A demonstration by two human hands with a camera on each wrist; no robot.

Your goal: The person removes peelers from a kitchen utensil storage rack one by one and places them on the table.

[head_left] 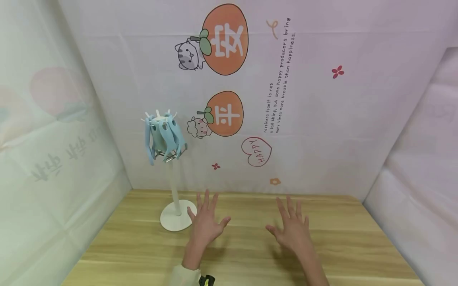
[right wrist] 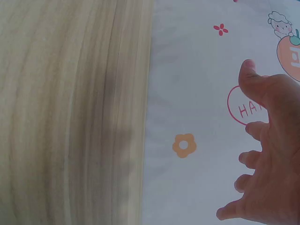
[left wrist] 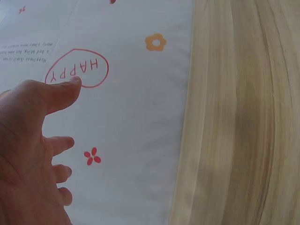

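My left hand [head_left: 207,227] hovers over the wooden table [head_left: 247,254] with its fingers spread and nothing in it. Its fingers come close to the round white base [head_left: 171,219] of a rack, overlapping its edge in the head view; whether they touch cannot be told. On top of that rack's white pole, several light-blue strap-like pieces [head_left: 171,137] hang from short white hooks. Farther right, my right hand [head_left: 293,230] is likewise spread and holds nothing. In the wrist views, the left hand [left wrist: 28,140] and right hand [right wrist: 276,154] both appear without any object.
A white printed cloth [head_left: 304,119] with orange fruit drawings and lettering stands behind the table's back edge. Similar white cloth hangs at the left [head_left: 53,178] and right [head_left: 422,178]. A dark band [head_left: 206,280] sits at the left wrist beside a pale sleeve [head_left: 184,276].
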